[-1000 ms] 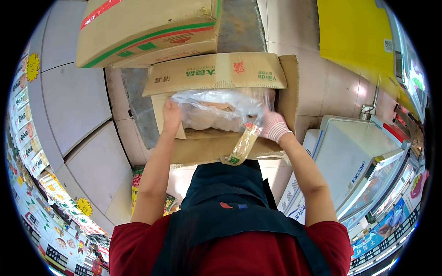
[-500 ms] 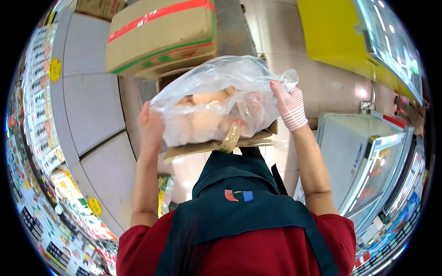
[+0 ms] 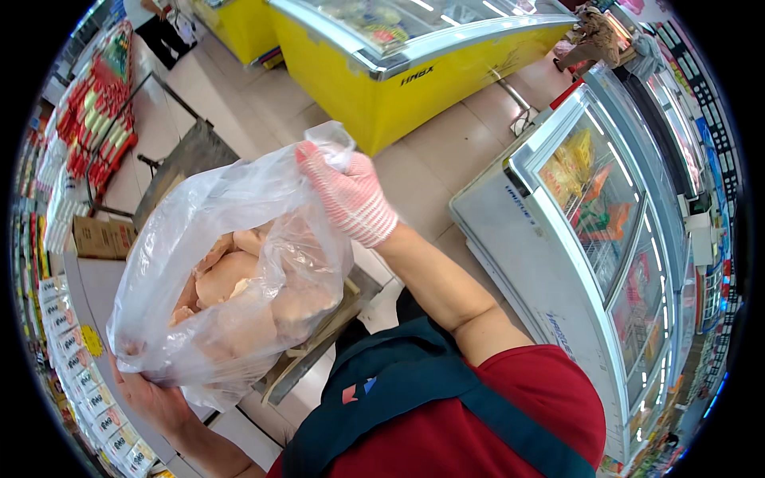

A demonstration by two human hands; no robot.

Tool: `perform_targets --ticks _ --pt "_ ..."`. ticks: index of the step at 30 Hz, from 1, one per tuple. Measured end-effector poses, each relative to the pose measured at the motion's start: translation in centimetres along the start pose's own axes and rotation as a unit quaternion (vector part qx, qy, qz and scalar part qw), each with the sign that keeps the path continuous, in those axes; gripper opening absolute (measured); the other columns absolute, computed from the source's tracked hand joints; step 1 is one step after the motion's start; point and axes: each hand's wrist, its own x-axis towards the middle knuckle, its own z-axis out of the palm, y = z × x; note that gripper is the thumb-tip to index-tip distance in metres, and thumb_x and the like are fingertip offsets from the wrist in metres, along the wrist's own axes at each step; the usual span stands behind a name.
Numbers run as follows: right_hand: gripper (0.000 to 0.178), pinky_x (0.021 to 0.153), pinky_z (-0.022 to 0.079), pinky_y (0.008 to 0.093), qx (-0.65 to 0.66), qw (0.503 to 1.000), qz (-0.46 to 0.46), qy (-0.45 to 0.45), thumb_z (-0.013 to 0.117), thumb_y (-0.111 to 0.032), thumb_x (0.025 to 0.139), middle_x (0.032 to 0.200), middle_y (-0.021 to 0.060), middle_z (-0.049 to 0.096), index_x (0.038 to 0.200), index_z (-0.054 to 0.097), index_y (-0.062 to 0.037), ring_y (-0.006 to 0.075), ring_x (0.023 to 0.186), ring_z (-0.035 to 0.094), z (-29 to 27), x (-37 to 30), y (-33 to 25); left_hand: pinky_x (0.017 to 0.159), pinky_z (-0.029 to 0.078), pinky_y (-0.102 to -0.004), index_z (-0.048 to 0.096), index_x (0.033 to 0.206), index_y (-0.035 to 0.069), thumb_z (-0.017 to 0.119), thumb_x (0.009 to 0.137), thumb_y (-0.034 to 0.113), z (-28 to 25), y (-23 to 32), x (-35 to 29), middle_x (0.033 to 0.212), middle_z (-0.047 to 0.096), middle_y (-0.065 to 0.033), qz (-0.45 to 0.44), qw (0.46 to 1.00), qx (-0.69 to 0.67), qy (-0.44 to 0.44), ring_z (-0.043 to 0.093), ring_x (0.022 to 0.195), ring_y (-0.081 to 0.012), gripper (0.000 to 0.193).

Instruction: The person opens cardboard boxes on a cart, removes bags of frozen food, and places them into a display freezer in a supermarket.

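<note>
A large translucent plastic bag full of pale pink raw meat pieces, which look like chicken, hangs in front of me between both hands. Its mouth gapes toward me, so the meat shows inside. My right hand, in a red-and-white striped glove, is closed round a bunched corner of the bag at the upper right. At the lower left, my bare left hand grips the bag's edge, with its fingertips partly behind the plastic. Under the bag, a cardboard box edge shows in part.
A flat cart with a metal handle stands beyond the bag. Ahead is a yellow chest freezer; a white glass-topped freezer stands on my right. Shelves of packets line the left. Two people are farther off, one at each side.
The bag has risen off the cardboard box and swung to the left, both hands still on it. My view has turned, bringing more of the freezers into sight.
</note>
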Motion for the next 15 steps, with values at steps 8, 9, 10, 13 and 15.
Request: perform_targets --ticks 8,9,10,13,15 --pt "0.083 0.084 0.050 0.0292 -0.148 0.956 0.033 -0.251 0.086 -0.041 0.062 0.096 0.0128 0.068 0.127 0.053 -0.0017 0.0195 0.088 0.064 -8.6 2.4 -10.0 0.085 0.050 -0.0298 0.057 0.110 0.000 0.045 0.095 0.012 17.5 0.3 -3.2 0.104 0.064 -0.0099 0.082 0.983 0.053 -0.158 0.061 0.094 -0.0159 0.022" --pt "0.088 0.087 0.049 0.0308 -0.221 0.941 0.018 -0.256 0.086 -0.041 0.060 0.101 0.0148 0.067 0.130 0.050 -0.0024 0.0224 0.093 0.064 -9.3 2.4 -10.9 0.085 0.049 -0.0285 0.057 0.107 0.000 0.044 0.095 0.011 19.8 0.0 -3.7 0.104 0.064 -0.0094 0.100 0.977 0.066 -0.177 0.061 0.093 -0.0148 0.020" --pt "0.093 0.090 0.048 0.0323 -0.265 0.929 -0.021 -0.259 0.087 -0.042 0.059 0.107 0.0168 0.065 0.133 0.047 -0.0030 0.0253 0.098 0.063 -10.3 2.1 -11.7 0.082 0.048 -0.0261 0.057 0.104 0.001 0.043 0.095 0.010 22.1 -0.6 -4.4 0.100 0.063 -0.0073 0.093 0.975 0.058 -0.191 0.060 0.089 -0.0125 0.019" --pt "0.103 0.097 0.045 0.0374 -0.334 0.900 -0.052 -0.275 0.087 -0.043 0.055 0.120 0.0240 0.058 0.139 0.040 -0.0052 0.0341 0.110 0.058 -12.6 1.9 -12.9 0.076 0.045 -0.0222 0.055 0.103 0.002 0.041 0.092 0.005 28.6 -1.0 -7.0 0.092 0.059 -0.0016 0.077 0.963 0.081 -0.243 0.054 0.081 -0.0074 0.018" --pt "0.106 0.092 0.049 0.0390 -0.373 0.891 -0.069 -0.249 0.086 -0.047 0.051 0.112 0.0262 0.062 0.138 0.041 -0.0053 0.0366 0.104 0.061 -14.4 2.1 -13.4 0.073 0.043 -0.0213 0.053 0.105 0.003 0.039 0.090 0.002 32.9 -1.1 -8.8 0.090 0.056 0.0009 0.086 0.946 0.073 -0.304 0.051 0.080 -0.0055 0.020"
